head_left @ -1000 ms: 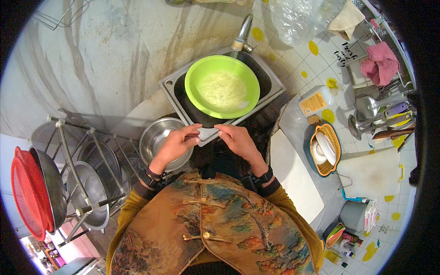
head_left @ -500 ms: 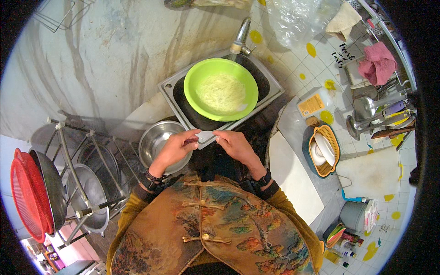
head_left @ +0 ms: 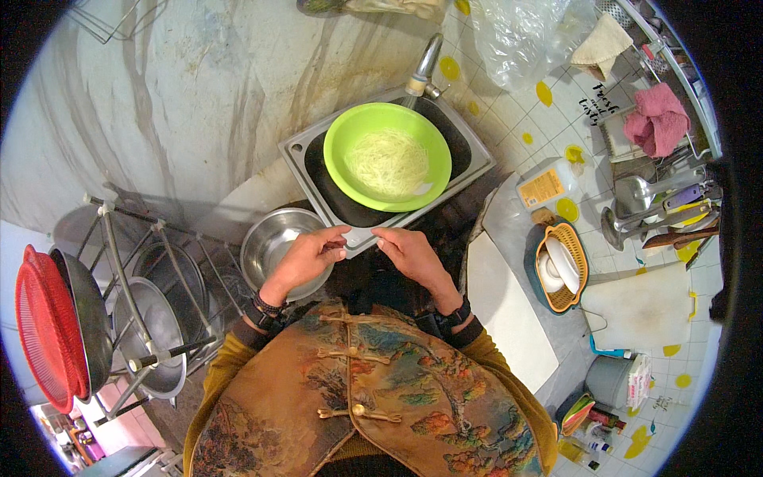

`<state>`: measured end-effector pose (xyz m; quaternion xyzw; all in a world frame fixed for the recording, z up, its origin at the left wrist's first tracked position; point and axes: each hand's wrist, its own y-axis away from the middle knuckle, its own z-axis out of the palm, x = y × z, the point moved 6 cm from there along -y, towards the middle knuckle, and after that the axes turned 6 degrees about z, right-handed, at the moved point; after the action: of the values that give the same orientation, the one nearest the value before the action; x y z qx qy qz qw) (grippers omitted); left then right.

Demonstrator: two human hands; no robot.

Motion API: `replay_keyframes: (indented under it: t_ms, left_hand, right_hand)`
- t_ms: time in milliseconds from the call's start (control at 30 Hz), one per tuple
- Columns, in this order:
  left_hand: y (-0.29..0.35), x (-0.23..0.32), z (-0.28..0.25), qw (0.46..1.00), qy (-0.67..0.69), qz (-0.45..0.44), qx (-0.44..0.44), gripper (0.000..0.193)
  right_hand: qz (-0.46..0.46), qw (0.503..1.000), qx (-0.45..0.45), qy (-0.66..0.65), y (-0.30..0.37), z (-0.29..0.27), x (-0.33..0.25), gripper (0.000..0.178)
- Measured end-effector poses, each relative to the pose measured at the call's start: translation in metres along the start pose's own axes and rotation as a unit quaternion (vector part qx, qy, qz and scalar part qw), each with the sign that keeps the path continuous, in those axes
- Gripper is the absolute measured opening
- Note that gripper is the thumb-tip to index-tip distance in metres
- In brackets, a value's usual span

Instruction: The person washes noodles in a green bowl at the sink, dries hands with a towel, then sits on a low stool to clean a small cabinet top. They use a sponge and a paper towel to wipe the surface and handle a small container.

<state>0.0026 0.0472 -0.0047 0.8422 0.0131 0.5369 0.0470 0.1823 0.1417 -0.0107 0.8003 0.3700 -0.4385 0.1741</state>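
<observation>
Head view: shows a metal sink [head_left: 362,237] with a lime-green basin [head_left: 340,151] sitting over its well. Beside the near corner, shows a stainless-steel bowl [head_left: 265,246], partly hidden by the left hand [head_left: 311,250]; opposite, the right hand [head_left: 412,253]. Looks loosely open in both, with nothing visibly held; hard to tell if touching the corner. Inside the basin, holds pale shreds [head_left: 385,163]. Best to support opposite rims, keep level, and clear the faucet [head_left: 427,60].
</observation>
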Motion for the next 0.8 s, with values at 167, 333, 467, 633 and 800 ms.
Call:
replay_keyframes:
  t_ms: [167,333,467,633,800]
  left_hand:
    - [0.0007,0.0005,-0.0007,1.000,-0.010,0.010,-0.002,0.047]
    - [-0.0006,0.0004,-0.0014,1.000,-0.026,0.013,0.004,0.047]
    - [-0.0002,-0.0015,-0.0019,1.000,-0.007,0.009,0.009,0.046]
    - [-0.0003,-0.0037,-0.0011,1.000,-0.015,0.009,-0.001,0.049]
    - [-0.0003,-0.0043,0.0009,1.000,-0.019,0.010,-0.005,0.049]
  right_hand:
    - [0.001,1.000,0.000,0.007,-0.0001,0.0006,-0.0007,0.028]
    - [-0.010,1.000,0.015,0.017,-0.0007,0.0009,0.0008,0.029]
    - [-0.015,1.000,0.021,0.017,-0.0001,0.0014,0.0026,0.028]
    - [-0.029,0.999,0.025,0.011,0.0013,0.0013,0.0036,0.028]
    - [-0.030,0.999,0.034,0.019,0.0022,-0.0008,0.0029,0.028]
